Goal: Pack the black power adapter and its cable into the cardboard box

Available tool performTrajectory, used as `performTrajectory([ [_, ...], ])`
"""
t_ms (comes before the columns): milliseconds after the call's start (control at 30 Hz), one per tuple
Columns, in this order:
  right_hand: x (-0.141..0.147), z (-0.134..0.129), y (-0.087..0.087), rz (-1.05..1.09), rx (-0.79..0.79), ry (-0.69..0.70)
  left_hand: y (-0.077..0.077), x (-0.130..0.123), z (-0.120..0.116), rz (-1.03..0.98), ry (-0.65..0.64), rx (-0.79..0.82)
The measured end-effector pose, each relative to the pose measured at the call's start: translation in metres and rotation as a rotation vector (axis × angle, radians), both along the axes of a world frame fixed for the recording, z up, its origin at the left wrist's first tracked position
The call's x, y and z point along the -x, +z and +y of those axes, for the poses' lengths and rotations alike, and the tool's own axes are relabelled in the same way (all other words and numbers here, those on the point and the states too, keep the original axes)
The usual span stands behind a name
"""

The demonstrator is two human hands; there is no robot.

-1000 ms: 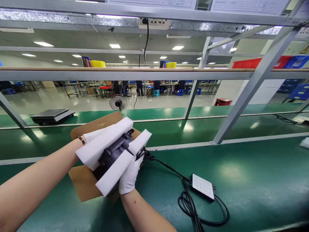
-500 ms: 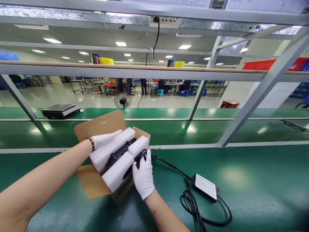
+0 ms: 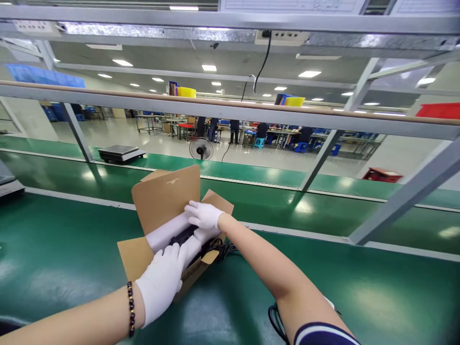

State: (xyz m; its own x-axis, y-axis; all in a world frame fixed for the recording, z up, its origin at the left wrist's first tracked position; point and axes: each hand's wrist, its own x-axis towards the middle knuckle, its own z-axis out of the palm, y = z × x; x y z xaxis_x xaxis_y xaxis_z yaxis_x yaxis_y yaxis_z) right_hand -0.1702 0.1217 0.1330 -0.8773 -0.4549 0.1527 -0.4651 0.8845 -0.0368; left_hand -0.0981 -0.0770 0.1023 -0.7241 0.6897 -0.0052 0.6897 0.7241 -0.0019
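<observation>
An open cardboard box [image 3: 167,196] stands tilted on the green bench, its flaps spread. White foam blocks [image 3: 167,232] sit inside it with a black device [image 3: 184,235] between them. My left hand [image 3: 162,280], in a white glove, lies with fingers spread on the near foam at the box's front left. My right hand [image 3: 203,215], also gloved, rests with fingers apart over the far end of the foam. Black cable [image 3: 224,249] bunches at the box's right edge, partly inside. More cable [image 3: 276,321] shows beside my right forearm, which hides most of the white-labelled adapter.
A scale [image 3: 120,152] stands on the far green surface, and part of another [image 3: 9,184] is at the left edge. Metal posts [image 3: 406,196] and a crossbar rise behind the bench. A fan [image 3: 201,149] and people are farther back.
The foam sits lower in the box. My left hand has moved from the far foam to the near left; my right has moved from the cable to the far end. The view has shifted left.
</observation>
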Motion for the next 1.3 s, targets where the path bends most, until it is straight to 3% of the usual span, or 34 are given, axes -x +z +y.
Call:
performTrajectory([
  [67, 0.009, -0.002, -0.029, -0.037, -0.029, -0.032, -0.005, 0.000, -0.006, -0.019, 0.047, 0.108],
  [167, -0.010, -0.007, -0.057, 0.015, 0.004, -0.160, -0.010, 0.013, -0.027, -0.012, -0.079, 0.052],
  [233, -0.029, -0.011, -0.057, 0.065, 0.034, -0.247, -0.014, 0.020, -0.038, 0.005, -0.104, 0.001],
  [300, -0.049, -0.009, -0.049, 0.107, 0.087, -0.245, -0.015, 0.020, -0.039, -0.006, -0.055, -0.033],
  [367, -0.073, 0.003, -0.045, 0.151, 0.205, -0.118, -0.013, 0.013, -0.030, -0.006, -0.013, -0.086],
  [433, -0.100, 0.023, -0.056, 0.239, 0.367, 0.022, -0.009, 0.002, -0.015, -0.021, -0.041, -0.144],
  [500, -0.122, 0.043, -0.086, 0.364, 0.433, -0.019, -0.006, -0.005, 0.001, -0.043, -0.094, -0.200],
  [633, -0.134, 0.061, -0.162, 0.472, 0.261, -0.023, -0.011, -0.006, 0.022, -0.029, -0.118, -0.248],
  [700, -0.129, 0.061, -0.178, 0.530, 0.241, -0.041, -0.018, -0.002, 0.026, -0.005, -0.112, -0.235],
  [767, -0.127, 0.060, -0.168, 0.548, 0.298, -0.018, -0.023, -0.001, 0.026, 0.012, -0.083, -0.233],
  [867, -0.129, 0.052, -0.116, 0.421, 0.393, 0.027, -0.021, -0.003, 0.026, 0.013, -0.055, -0.263],
  [967, -0.124, 0.034, -0.060, 0.117, 0.513, -0.085, -0.010, -0.008, 0.028, -0.018, -0.065, -0.326],
  [1033, -0.111, 0.021, -0.035, -0.003, 0.573, -0.207, -0.004, -0.009, 0.029, -0.043, -0.039, -0.369],
  [1133, -0.090, 0.020, -0.015, -0.085, 0.517, -0.328, -0.003, -0.009, 0.029, -0.041, 0.001, -0.399],
  [1300, -0.090, 0.071, -0.006, -0.299, 0.359, -0.324, -0.011, -0.009, 0.027, -0.033, -0.012, -0.374],
])
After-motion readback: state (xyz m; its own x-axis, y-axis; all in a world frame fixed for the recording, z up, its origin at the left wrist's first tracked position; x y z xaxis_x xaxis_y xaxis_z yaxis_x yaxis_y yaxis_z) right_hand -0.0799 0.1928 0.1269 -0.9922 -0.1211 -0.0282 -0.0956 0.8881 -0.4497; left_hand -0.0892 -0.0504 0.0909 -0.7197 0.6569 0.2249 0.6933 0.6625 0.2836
